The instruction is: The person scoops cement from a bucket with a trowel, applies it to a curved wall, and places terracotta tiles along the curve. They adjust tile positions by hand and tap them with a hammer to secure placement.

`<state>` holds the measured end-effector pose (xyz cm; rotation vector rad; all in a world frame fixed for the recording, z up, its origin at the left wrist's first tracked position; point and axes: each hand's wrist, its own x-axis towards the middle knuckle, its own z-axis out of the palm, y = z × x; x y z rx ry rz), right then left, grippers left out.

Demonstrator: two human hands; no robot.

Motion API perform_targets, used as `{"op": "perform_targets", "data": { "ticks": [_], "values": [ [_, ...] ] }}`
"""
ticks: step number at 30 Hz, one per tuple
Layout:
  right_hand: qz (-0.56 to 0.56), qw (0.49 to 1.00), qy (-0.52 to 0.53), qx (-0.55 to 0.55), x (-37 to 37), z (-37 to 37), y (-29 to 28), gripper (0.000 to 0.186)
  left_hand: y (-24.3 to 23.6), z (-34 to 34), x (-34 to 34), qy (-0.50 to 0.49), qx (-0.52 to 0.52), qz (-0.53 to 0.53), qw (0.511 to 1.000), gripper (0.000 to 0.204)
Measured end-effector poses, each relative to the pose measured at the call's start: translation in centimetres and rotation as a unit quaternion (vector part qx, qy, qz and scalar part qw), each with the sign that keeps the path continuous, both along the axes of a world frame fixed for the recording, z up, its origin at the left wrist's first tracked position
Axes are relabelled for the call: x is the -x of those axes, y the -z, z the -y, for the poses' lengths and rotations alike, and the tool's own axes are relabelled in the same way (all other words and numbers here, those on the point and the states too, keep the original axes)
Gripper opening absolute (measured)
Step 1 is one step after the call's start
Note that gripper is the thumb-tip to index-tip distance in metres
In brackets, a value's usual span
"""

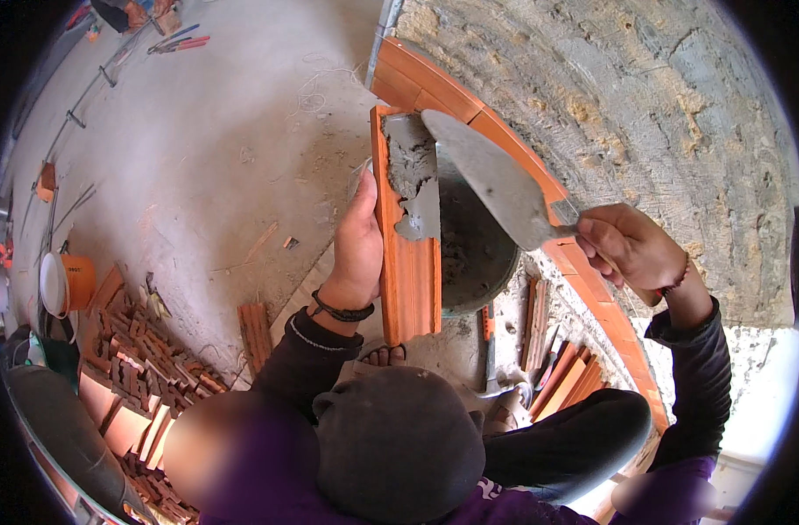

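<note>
My left hand (pixel 354 245) grips a long, grooved terracotta tile (pixel 408 293) held upright in the picture, with grey mortar (pixel 412 162) spread unevenly over its upper part. My right hand (pixel 627 245) is closed on the handle of a pointed steel trowel (pixel 491 179), whose grey-smeared blade angles up to the tile's top right edge. Behind the tile and blade is a dark bucket (pixel 474 271) of mortar, partly hidden by them.
A curved course of orange tiles (pixel 439 83) borders a rough plastered surface (pixel 644 96). Stacked tiles (pixel 146 359) and an orange-and-white bucket (pixel 80 284) sit at lower left on the dusty floor (pixel 242 149), with tools (pixel 181 44) farther off. More tiles (pixel 570 381) lie beside my right knee.
</note>
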<state>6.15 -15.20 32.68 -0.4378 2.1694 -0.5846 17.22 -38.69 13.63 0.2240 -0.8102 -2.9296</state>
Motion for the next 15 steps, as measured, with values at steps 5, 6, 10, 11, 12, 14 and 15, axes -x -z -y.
{"op": "perform_targets", "data": {
  "ticks": [5, 6, 10, 11, 12, 14, 15],
  "values": [
    [0.1, 0.992, -0.067, -0.044, -0.3, 0.4, 0.9, 0.032, 0.0, -0.2, 0.1, -0.02, -0.007, 0.01, 1.0, 0.055],
    [0.084, 0.994, -0.063, 0.013, 0.0, -0.9, 1.2, 0.031, 0.3, 0.1, 0.1, -0.021, -0.01, 0.015, 1.0, 0.055],
    [-0.063, 0.997, -0.043, -0.017, 0.8, -1.6, 1.4, 0.028, 2.4, 2.9, -0.2, -0.045, 0.007, 0.062, 0.997, 0.059],
    [-0.199, 0.964, -0.15, -0.089, 1.1, -1.0, 1.6, 0.026, 3.2, 3.5, -0.4, -0.064, 0.009, 0.069, 0.995, 0.059],
    [-0.328, 0.897, -0.255, -0.152, 1.3, -0.4, 2.3, 0.025, 3.9, 4.4, -0.6, -0.085, 0.018, 0.075, 0.993, 0.059],
    [-0.403, 0.846, -0.305, -0.171, 1.1, 0.4, 4.8, 0.025, 4.5, 5.6, -1.2, -0.114, 0.039, 0.081, 0.989, 0.058],
    [-0.44, 0.816, -0.331, -0.176, 1.0, 1.1, 6.7, 0.025, 4.8, 6.1, -1.6, -0.124, 0.054, 0.086, 0.987, 0.057]
  ]
}}
